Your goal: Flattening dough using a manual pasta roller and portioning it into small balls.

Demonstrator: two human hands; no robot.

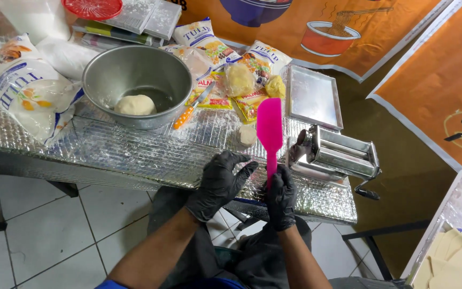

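- Right hand (pixel 280 197), black-gloved: fingers clamped round the handle of a bright pink silicone spatula (pixel 269 134); the flat blade stands upright, rising toward 12 o'clock from the fist, over the desk's near edge.
- Left hand (pixel 220 182), black-gloved: fingers spread apart, holding nothing, at 9 o'clock of the spatula handle, just beside it, not touching.
- Desk (pixel 135 155), covered in crinkled silver foil: carries everything below.
- Round grey metal bowl (pixel 137 80): at 10 o'clock of the hands, well apart; holds a pale dough ball (pixel 135 105).
- Small pale dough piece (pixel 247 135): on the foil, just beside the blade at its 9 o'clock.
- Shiny steel hand-crank pasta machine (pixel 338 155): at 3 o'clock of the spatula, near.
- Flat rectangular metal tray (pixel 314 96): at 1 o'clock of the blade.
- White flour bag (pixel 25 91): at 9 o'clock of the bowl.
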